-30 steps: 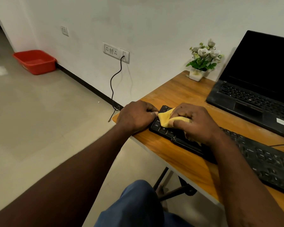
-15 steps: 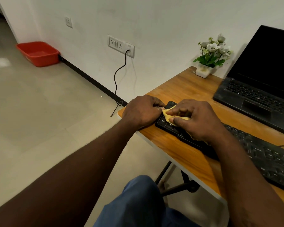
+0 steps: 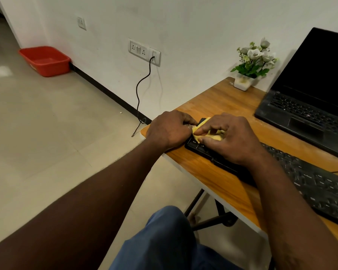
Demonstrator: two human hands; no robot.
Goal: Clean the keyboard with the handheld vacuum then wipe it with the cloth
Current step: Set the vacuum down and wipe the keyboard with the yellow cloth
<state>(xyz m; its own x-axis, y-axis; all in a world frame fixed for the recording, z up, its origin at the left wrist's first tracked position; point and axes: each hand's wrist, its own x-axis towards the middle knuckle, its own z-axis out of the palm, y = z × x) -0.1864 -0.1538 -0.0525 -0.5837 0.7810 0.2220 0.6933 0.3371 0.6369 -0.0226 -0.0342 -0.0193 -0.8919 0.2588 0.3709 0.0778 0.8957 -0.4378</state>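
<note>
A black keyboard (image 3: 310, 182) lies along the front of the wooden desk (image 3: 213, 172). My right hand (image 3: 228, 137) presses a bunched yellow cloth (image 3: 198, 131) onto the keyboard's left end, near the Ctrl key. My left hand (image 3: 168, 129) is curled at that same left end, thumb and fingers touching the keyboard's edge and holding it. Most of the cloth is hidden under my right fingers. No handheld vacuum is in view.
An open black laptop (image 3: 310, 106) stands at the back right of the desk, a small flower pot (image 3: 244, 82) beside it against the wall. A cable (image 3: 142, 90) hangs from the wall socket. A red tub (image 3: 45, 60) sits on the floor far left. My knee (image 3: 164, 230) is below.
My right hand with the cloth has slid a little further toward the keyboard's left end, closer to my left hand. The view has shifted slightly.
</note>
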